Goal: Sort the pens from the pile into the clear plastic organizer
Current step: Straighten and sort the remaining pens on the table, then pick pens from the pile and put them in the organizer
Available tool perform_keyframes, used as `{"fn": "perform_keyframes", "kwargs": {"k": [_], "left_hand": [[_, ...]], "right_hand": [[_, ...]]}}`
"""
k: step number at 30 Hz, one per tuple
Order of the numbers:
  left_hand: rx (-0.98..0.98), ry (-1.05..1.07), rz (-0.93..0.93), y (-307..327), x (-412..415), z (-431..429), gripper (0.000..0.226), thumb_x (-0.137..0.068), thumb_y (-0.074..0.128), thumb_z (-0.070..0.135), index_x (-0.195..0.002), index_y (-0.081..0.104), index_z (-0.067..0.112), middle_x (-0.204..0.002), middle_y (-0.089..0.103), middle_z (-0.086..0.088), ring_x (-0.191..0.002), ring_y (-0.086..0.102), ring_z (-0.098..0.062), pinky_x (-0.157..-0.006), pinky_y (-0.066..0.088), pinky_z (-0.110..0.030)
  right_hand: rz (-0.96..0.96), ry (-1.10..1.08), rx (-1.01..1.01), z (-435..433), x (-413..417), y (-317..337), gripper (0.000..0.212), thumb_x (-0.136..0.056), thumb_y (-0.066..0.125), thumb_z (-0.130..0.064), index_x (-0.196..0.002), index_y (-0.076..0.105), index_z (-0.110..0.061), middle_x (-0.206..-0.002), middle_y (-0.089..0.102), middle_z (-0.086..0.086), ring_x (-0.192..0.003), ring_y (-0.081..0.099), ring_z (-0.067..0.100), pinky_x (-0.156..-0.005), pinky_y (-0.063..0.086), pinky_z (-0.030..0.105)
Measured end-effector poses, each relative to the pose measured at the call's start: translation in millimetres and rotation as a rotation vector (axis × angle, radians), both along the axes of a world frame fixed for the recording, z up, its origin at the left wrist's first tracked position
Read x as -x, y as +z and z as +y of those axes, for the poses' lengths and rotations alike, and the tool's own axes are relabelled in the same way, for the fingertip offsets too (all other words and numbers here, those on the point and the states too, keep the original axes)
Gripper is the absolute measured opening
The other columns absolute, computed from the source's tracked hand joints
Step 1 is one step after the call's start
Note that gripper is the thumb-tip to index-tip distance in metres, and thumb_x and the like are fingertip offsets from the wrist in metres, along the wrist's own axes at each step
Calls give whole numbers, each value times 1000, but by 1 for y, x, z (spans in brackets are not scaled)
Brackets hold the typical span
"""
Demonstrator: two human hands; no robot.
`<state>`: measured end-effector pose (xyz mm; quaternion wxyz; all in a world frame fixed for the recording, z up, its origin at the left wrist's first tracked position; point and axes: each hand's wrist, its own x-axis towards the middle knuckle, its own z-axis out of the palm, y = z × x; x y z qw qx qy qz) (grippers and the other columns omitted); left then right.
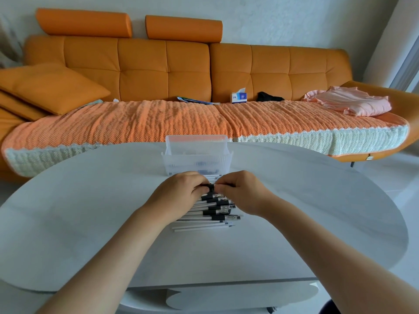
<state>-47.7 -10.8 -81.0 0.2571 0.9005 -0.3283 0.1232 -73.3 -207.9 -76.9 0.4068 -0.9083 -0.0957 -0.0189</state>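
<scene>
The sofa (145,64) is bright orange with square stitched panels, and its cover (136,123) is a ribbed orange weave edged in cream. A cloth (349,103) is pale pink, a tissue box (238,97) white and blue. The bench (90,211) is plain white, the organizer (195,159) clear with fine ribs, the pens (204,224) white with black bands.

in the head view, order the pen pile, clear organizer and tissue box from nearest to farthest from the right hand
1. pen pile: touching the right hand, partly in its grip
2. clear organizer: just beyond the pile
3. tissue box: far back on the sofa
</scene>
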Motion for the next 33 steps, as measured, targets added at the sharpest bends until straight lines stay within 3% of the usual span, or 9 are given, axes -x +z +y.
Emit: {"fn": "perform_keyframes", "kwargs": {"k": [3, 6, 8, 14, 20, 25, 30, 32, 33], "left_hand": [[-58, 84, -114, 3, -6, 9, 18, -95, 59, 30, -111, 66, 25, -106, 68, 12, -95, 62, -11, -80, 47, -29], [-40, 130, -30, 4, -10, 16, 16, -96, 55, 32, -102, 67, 24, -99, 64, 13, -91, 59, -11, -76, 45, -26], [-33, 117, -7, 5, -11, 16, 15, -96, 55, 33, -100, 67, 24, -96, 63, 12, -89, 58, -11, -76, 48, -29], [-10, 104, -157, 7, -26, 26, 17, -91, 65, 29, -105, 70, 21, -101, 67, 8, -98, 57, -15, -82, 46, -31], [-15, 282, -343, 7, -50, 41, 54, -85, 69, 32, -133, 51, 18, -134, 48, -1, -120, 44, -24, -93, 42, -39], [-126, 234, -192, -3, -59, 42, 65, -92, 59, 38, -148, 31, 19, -152, 31, 1, -138, 26, -23, -110, 30, -39], [-167, 180, -95, -12, -65, 39, 66, -95, 52, 40, -151, 21, 25, -155, 26, 5, -141, 20, -18, -114, 22, -36], [-176, 185, -112, -12, -66, 38, 65, -95, 52, 41, -150, 23, 26, -154, 28, 4, -140, 22, -19, -113, 23, -37], [-179, 188, -116, -12, -66, 38, 64, -95, 52, 41, -150, 23, 26, -154, 28, 4, -139, 22, -19, -113, 24, -37]], "right_hand": [[-21, -73, -4, 0, -5, -1, 23, -96, 60, -27, -76, 69, -20, -61, 54, -15, -52, 44, 5, -53, 38, 17], [-51, -126, 75, 3, -7, -2, 20, -97, 59, -31, -112, 71, -28, -97, 60, -18, -70, 57, 4, -58, 40, 10], [-149, -101, 130, 7, -8, -3, 27, -99, 56, -26, -124, 66, -28, -100, 59, -13, -80, 57, 5, -63, 39, 9], [-292, -30, 230, 16, -19, 0, 22, -99, 56, -15, -114, 72, -20, -101, 62, -8, -84, 56, 8, -69, 38, 5], [-414, -214, 252, 10, -61, 24, 24, -100, 53, -14, -115, 71, -18, -101, 60, -3, -74, 50, 6, -61, 34, 8], [-206, -234, 444, 14, -105, 34, 28, -103, 47, -14, -116, 71, -17, -104, 64, 3, -67, 52, 14, -51, 34, 21], [46, -138, 472, 30, -129, 35, 34, -102, 43, -11, -102, 75, -24, -94, 74, 11, -57, 49, 13, -57, 20, 18], [99, -101, 430, 34, -134, 37, 34, -100, 47, -13, -95, 75, -30, -97, 75, 8, -66, 57, 20, -64, 39, 20], [117, -88, 391, 35, -135, 38, 31, -99, 49, -16, -94, 76, -31, -99, 75, 7, -74, 61, 25, -69, 49, 29]]}}
